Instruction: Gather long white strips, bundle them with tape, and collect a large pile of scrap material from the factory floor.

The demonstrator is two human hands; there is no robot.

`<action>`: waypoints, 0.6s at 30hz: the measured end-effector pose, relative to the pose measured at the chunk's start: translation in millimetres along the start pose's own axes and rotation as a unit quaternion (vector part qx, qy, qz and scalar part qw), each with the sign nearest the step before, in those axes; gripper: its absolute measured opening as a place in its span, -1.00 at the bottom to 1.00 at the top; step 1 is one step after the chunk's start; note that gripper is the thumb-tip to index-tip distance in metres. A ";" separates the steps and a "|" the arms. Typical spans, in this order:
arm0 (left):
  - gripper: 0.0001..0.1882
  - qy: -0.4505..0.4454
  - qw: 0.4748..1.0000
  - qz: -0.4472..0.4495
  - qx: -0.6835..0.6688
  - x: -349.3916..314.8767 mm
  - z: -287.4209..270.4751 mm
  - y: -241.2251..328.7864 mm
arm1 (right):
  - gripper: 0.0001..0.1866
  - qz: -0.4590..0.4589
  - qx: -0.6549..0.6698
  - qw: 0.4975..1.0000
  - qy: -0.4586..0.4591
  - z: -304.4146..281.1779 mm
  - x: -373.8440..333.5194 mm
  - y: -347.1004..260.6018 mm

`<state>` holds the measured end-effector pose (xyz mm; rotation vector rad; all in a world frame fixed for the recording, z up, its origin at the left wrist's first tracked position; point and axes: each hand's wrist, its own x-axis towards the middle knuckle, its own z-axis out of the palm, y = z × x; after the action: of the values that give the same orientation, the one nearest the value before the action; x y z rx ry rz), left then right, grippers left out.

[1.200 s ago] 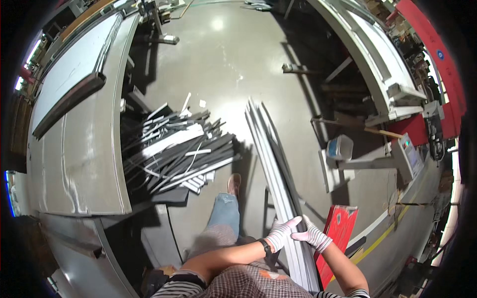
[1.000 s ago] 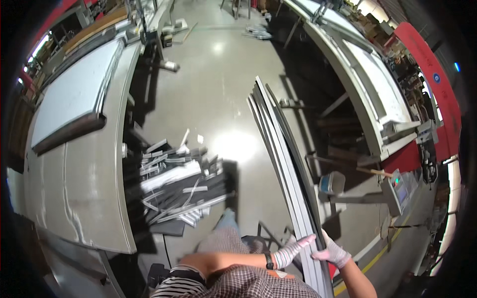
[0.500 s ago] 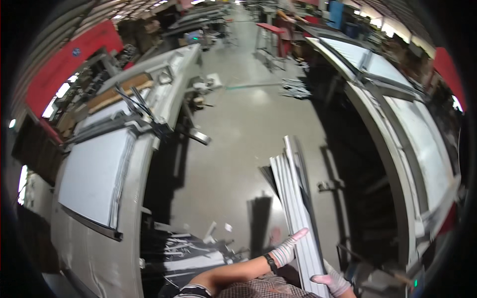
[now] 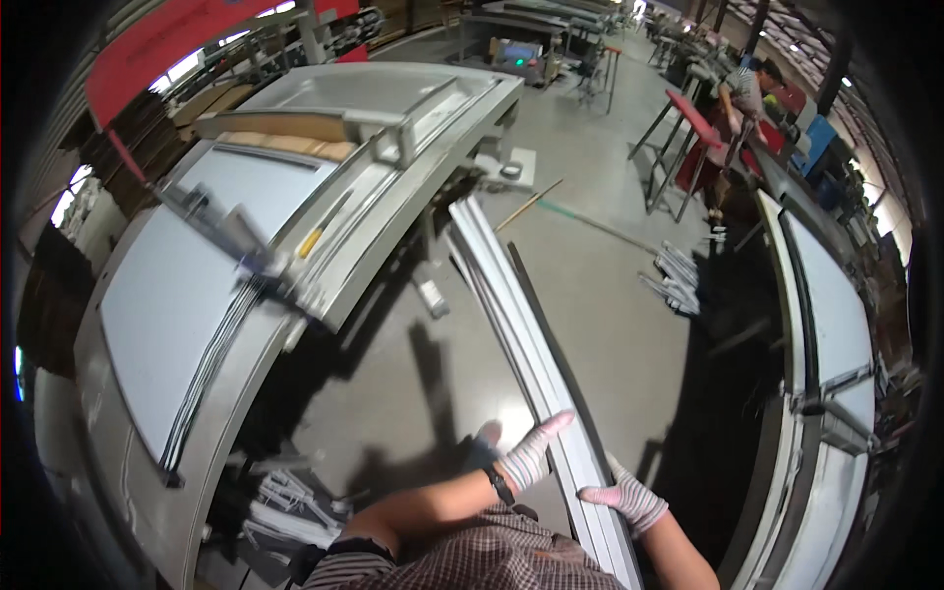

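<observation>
White strips [image 4: 529, 344] run slanting away from the checked apron [image 4: 482, 551], their far end over the floor [image 4: 619, 344], looking near the right edge of the left bench [image 4: 138, 511]. Nearest the body, the gloved right hand [image 4: 629, 500] is curled partway round their right side, thumb on top; slightly farther along, the gloved left hand [image 4: 531, 454] is bent round the left side, also thumb on top. Fingers underneath are hidden, so I cannot tell how tight either grip is. By my judgement, the step in hand is carrying this long load, and the next move calls for even support from both hands, with the far end guided clear of the bench edge. Scraps [image 4: 290, 516] lie on the floor below the left bench's near right edge. On that bench are pale sheets [image 4: 197, 305] and, farther up beside its right edge, a yellow-handled tool [image 4: 311, 242]. Across the aisle stands the right bench [image 4: 834, 506]. Beyond are offcuts [image 4: 674, 280] on the floor, a red stand [image 4: 693, 118] and a bending co-worker [image 4: 747, 93].
</observation>
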<state>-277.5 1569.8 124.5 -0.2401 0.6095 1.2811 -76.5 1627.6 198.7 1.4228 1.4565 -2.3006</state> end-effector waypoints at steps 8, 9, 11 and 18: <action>-0.40 -0.008 0.985 -0.162 0.060 365.3 154.4 56.4 | -0.14 -0.017 0.293 0.956 0.008 -255.2 121.7 -158.1; -0.40 -0.021 0.982 -0.174 0.072 407.0 185.0 71.6 | -0.15 -0.008 0.339 0.941 0.018 -289.6 138.9 -184.2; -0.40 -0.029 0.976 -0.215 0.034 489.5 261.3 120.4 | -0.09 -0.032 0.349 0.936 0.038 -372.2 195.0 -237.9; -0.37 0.031 0.957 -0.288 0.034 796.1 432.9 297.4 | -0.08 -0.135 0.153 0.979 0.021 -670.8 414.0 -444.8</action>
<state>-308.4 2522.4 90.7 -0.3713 0.5794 0.6915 -87.6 2529.0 117.3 1.4248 1.4336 -2.7816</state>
